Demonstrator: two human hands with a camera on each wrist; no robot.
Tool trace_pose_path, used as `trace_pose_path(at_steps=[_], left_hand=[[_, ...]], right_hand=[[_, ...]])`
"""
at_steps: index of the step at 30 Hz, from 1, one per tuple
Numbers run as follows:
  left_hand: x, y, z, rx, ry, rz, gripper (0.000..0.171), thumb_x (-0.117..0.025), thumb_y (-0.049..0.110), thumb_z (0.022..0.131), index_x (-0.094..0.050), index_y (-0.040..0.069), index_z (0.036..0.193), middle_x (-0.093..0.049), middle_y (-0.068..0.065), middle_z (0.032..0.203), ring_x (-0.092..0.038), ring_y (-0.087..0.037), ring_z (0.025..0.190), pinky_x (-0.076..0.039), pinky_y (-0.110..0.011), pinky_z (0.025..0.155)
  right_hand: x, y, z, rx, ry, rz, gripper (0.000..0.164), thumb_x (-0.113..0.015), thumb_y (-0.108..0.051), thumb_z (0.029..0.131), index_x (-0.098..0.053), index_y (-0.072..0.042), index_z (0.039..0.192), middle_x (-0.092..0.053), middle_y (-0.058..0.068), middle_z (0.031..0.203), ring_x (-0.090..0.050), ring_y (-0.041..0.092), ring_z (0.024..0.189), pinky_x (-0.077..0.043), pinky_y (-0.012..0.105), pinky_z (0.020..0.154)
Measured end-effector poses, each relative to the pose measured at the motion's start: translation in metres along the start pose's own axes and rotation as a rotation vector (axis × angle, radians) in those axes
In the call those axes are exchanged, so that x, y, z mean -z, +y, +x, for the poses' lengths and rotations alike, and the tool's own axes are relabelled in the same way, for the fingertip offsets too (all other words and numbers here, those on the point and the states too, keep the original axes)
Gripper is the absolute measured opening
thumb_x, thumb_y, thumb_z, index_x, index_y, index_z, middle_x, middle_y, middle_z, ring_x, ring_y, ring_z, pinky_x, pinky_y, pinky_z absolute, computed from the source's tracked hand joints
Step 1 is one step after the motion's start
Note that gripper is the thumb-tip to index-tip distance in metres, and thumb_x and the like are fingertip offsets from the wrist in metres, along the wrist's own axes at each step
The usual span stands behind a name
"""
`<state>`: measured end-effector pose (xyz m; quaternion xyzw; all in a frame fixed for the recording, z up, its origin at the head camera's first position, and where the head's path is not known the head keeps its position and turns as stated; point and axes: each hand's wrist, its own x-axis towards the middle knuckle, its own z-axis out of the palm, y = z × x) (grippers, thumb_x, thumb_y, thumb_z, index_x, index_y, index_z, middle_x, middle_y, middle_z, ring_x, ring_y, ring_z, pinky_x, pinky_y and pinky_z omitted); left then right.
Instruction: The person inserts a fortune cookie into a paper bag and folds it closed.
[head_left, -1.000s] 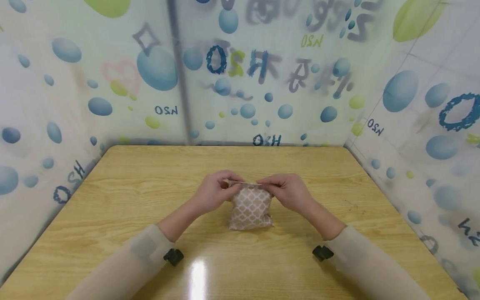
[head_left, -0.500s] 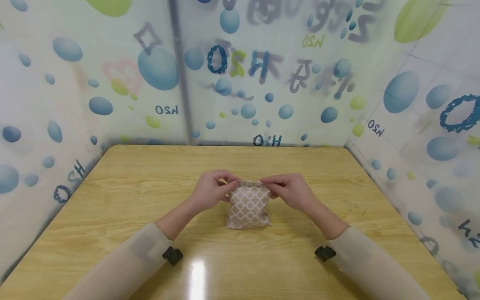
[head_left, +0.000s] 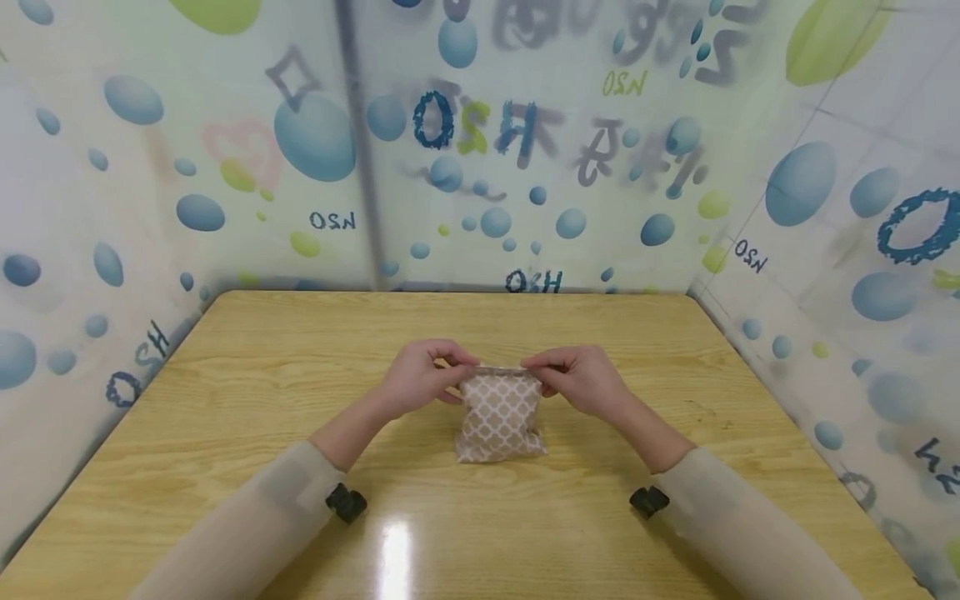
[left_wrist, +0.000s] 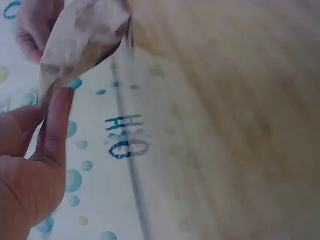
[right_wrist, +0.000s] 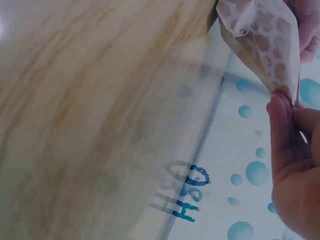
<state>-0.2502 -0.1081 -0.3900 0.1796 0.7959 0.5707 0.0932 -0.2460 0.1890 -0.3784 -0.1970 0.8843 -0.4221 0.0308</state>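
Observation:
A small beige cloth pouch (head_left: 501,415) with a white lattice pattern stands upright on the table between both hands. With thumb and fingers my left hand (head_left: 422,379) pinches the left end of its top edge. The opposite top corner is pinched by my right hand (head_left: 583,382). In the left wrist view the pouch (left_wrist: 82,37) narrows toward the thumb and fingers. The right wrist view shows the other side of the pouch (right_wrist: 267,42), its corner between thumb and fingertips. What the pouch contains is hidden.
The wooden table (head_left: 247,375) has a glossy light reflection near its front. Behind it and at both sides rise walls (head_left: 480,250) printed with blue and green bubbles. A dark device (head_left: 347,502) sits at the left sleeve cuff, another dark device (head_left: 648,502) at the right.
The hands have moved slightly apart along the pouch's top edge, which now looks straighter and folded or banded. Both hands keep hold of it; the pouch stays in about the same place.

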Motion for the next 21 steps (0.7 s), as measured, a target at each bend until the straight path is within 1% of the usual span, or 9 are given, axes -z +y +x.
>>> trace_pose_path(at_steps=[2, 4, 6, 9, 11, 14, 18, 19, 21], left_hand=[[0.004, 0.0, 0.002, 0.046, -0.02, -0.011, 0.019, -0.073, 0.015, 0.106, -0.082, 0.007, 0.121, -0.072, -0.013, 0.111, -0.078, -0.022, 0.085, -0.07, -0.043, 0.077], [0.007, -0.001, 0.004, 0.074, -0.026, -0.014, 0.022, -0.074, 0.018, 0.106, -0.083, 0.009, 0.124, -0.073, -0.013, 0.111, -0.079, -0.022, 0.084, -0.07, -0.044, 0.078], [0.008, 0.001, 0.005, 0.088, -0.017, -0.018, 0.023, -0.074, 0.017, 0.105, -0.083, 0.009, 0.125, -0.074, -0.014, 0.114, -0.08, -0.02, 0.084, -0.07, -0.043, 0.079], [0.009, 0.001, 0.006, 0.095, -0.004, -0.008, 0.022, -0.075, 0.015, 0.105, -0.084, 0.009, 0.124, -0.076, -0.014, 0.118, -0.08, -0.018, 0.085, -0.07, -0.041, 0.079], [0.009, 0.002, 0.007, 0.098, -0.004, 0.002, 0.021, -0.074, 0.014, 0.105, -0.084, 0.008, 0.123, -0.075, -0.014, 0.119, -0.079, -0.017, 0.085, -0.07, -0.039, 0.078], [0.009, 0.001, 0.009, 0.122, 0.001, -0.004, 0.021, -0.074, 0.014, 0.105, -0.084, 0.007, 0.123, -0.075, -0.014, 0.118, -0.079, -0.017, 0.084, -0.07, -0.037, 0.076], [0.008, -0.002, 0.013, 0.168, 0.017, -0.034, 0.023, -0.073, 0.015, 0.106, -0.083, 0.006, 0.124, -0.076, -0.014, 0.116, -0.078, -0.017, 0.083, -0.069, -0.036, 0.074], [0.008, -0.004, 0.015, 0.177, 0.022, -0.039, 0.023, -0.073, 0.016, 0.106, -0.082, 0.006, 0.125, -0.077, -0.014, 0.116, -0.077, -0.017, 0.083, -0.069, -0.035, 0.074], [0.007, -0.006, 0.017, 0.189, 0.031, -0.048, 0.025, -0.073, 0.016, 0.106, -0.081, 0.004, 0.126, -0.078, -0.014, 0.115, -0.077, -0.016, 0.082, -0.069, -0.035, 0.073]], right_hand=[[0.002, 0.004, 0.003, -0.039, -0.043, 0.049, 0.024, -0.069, -0.012, 0.108, -0.083, -0.009, 0.128, -0.084, 0.013, 0.114, -0.079, 0.015, 0.082, -0.069, 0.04, 0.077], [0.003, 0.006, 0.005, -0.064, -0.074, 0.092, 0.026, -0.068, -0.012, 0.109, -0.081, -0.008, 0.13, -0.084, 0.014, 0.116, -0.079, 0.016, 0.083, -0.069, 0.048, 0.082], [0.003, 0.006, 0.006, -0.063, -0.081, 0.099, 0.026, -0.068, -0.012, 0.109, -0.081, -0.008, 0.131, -0.084, 0.014, 0.115, -0.08, 0.017, 0.084, -0.069, 0.048, 0.082], [0.003, 0.005, 0.009, -0.046, -0.082, 0.059, 0.025, -0.067, -0.011, 0.109, -0.082, -0.009, 0.129, -0.085, 0.012, 0.113, -0.08, 0.017, 0.084, -0.069, 0.05, 0.081], [0.003, 0.004, 0.012, -0.053, -0.088, 0.046, 0.024, -0.067, -0.01, 0.109, -0.083, -0.009, 0.127, -0.085, 0.012, 0.111, -0.08, 0.016, 0.083, -0.068, 0.05, 0.08], [0.003, 0.004, 0.016, -0.093, -0.112, 0.086, 0.025, -0.066, -0.01, 0.109, -0.082, -0.007, 0.127, -0.085, 0.012, 0.108, -0.079, 0.014, 0.081, -0.069, 0.049, 0.082], [0.005, 0.006, 0.021, -0.161, -0.15, 0.169, 0.028, -0.067, -0.014, 0.11, -0.079, -0.005, 0.134, -0.084, 0.013, 0.108, -0.079, 0.017, 0.083, -0.069, 0.046, 0.086], [0.006, 0.006, 0.022, -0.169, -0.158, 0.173, 0.031, -0.067, -0.015, 0.11, -0.077, -0.004, 0.137, -0.083, 0.014, 0.109, -0.079, 0.019, 0.085, -0.069, 0.046, 0.087], [0.007, 0.007, 0.022, -0.175, -0.163, 0.161, 0.037, -0.066, -0.016, 0.111, -0.07, -0.004, 0.146, -0.081, 0.016, 0.116, -0.08, 0.023, 0.091, -0.069, 0.047, 0.088]])
